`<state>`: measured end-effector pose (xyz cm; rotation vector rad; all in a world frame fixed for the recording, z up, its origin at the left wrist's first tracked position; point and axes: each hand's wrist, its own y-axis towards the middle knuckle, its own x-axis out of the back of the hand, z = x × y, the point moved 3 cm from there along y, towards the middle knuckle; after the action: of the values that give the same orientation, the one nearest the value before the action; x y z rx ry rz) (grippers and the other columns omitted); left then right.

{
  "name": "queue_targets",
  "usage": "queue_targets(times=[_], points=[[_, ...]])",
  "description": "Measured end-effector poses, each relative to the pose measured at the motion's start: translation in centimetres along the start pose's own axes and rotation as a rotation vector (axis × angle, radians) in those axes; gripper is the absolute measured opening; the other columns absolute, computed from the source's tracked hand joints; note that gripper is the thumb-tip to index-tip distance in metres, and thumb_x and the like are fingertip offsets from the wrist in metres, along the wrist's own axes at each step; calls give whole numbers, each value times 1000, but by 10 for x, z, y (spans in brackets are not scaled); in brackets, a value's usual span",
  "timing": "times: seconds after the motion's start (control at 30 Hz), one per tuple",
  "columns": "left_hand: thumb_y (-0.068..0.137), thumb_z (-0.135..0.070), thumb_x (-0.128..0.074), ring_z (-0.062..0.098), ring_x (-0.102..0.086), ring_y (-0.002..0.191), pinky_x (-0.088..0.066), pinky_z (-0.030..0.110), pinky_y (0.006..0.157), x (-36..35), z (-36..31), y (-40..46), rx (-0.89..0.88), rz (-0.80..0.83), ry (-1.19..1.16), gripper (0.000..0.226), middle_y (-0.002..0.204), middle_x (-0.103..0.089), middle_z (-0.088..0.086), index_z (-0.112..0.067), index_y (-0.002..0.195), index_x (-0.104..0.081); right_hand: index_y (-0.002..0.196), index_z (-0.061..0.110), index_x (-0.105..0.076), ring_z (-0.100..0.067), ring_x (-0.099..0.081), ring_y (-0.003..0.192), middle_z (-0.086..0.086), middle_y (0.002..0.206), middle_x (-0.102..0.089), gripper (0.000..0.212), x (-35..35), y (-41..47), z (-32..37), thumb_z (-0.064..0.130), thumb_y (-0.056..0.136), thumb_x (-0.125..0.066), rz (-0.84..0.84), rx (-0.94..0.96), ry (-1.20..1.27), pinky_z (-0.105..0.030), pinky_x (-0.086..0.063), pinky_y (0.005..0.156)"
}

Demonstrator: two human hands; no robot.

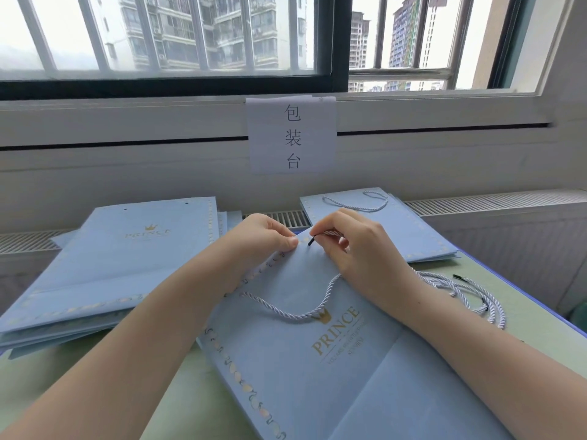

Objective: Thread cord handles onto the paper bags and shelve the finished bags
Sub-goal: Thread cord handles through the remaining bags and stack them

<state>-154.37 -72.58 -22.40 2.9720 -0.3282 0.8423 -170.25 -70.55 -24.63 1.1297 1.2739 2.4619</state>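
- The bag (317,360) lay flat on the table (190,385), directly before the person.
- The left hand (266,236) pinched the bag's top edge.
- The right hand (355,246) pinched the cord (295,314) near its black tip (311,241), at that edge; the cord's slack looped over the bag.
- A stack (120,265) lay to the left, a corded bag (397,223) behind, and loose cords (460,290) to the right.

Both bare forearms reach forward, converging. Left hand (268,235) palm down, fingers curled, thumb and forefinger pinched. Right hand (352,241) palm down, fingertips pinched together, facing left hand.
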Motion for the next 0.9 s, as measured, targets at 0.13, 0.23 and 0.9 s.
queue_targets(times=[0.13, 0.23, 0.9], points=[[88, -14, -64, 20, -63, 81, -50, 33, 87, 2, 0, -1, 15, 3, -42, 9, 89, -70, 8, -11, 85, -72, 88, 19, -64, -5, -56, 76, 16, 85, -56, 11, 1, -1, 2, 23, 87, -54, 1, -7, 4, -30, -50, 68], [89, -15, -63, 24, -64, 82, -51, 36, 85, 4, 1, -1, 35, 38, -101, 13, 96, -72, 13, -8, 93, -73, 87, 19, -63, -1, -54, 77, 18, 85, -55, 12, 2, -1, 4, 24, 86, -52, 18, -1, 11, -26, -48, 69], [89, 11, -42, 22, -64, 59, -54, 23, 53, 4, 4, -1, 49, 194, -349, 34, 86, -71, 14, -4, 99, -71, 86, 15, -64, -10, -58, 79, 8, 86, -58, 4, 2, -2, 5, 14, 84, -60, 71, 47, 57, -32, -51, 71]])
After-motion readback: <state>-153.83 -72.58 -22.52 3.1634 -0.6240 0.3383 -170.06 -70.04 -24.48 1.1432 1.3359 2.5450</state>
